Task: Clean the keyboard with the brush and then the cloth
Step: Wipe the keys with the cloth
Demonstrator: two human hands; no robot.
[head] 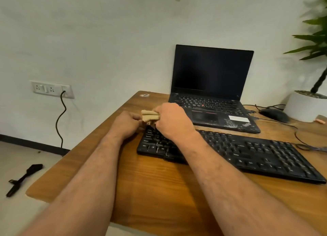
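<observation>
Against a pale wall, the wooden desk (150, 186) carries, from the left, the left hand (126, 123) and right hand (172, 120), fingers curled onto a bunched tan cloth (149, 116) over the black keyboard's (247, 152) left end, before an open laptop (212, 87).

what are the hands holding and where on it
The right hand grips the bunched tan cloth at its right end; the left hand seems to pinch its lower left edge.

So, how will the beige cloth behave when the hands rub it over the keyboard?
Probably floppy: the cloth is bunched in folds between the left hand and right hand. It looks light. It may snag on the raised keys of the keyboard.
</observation>
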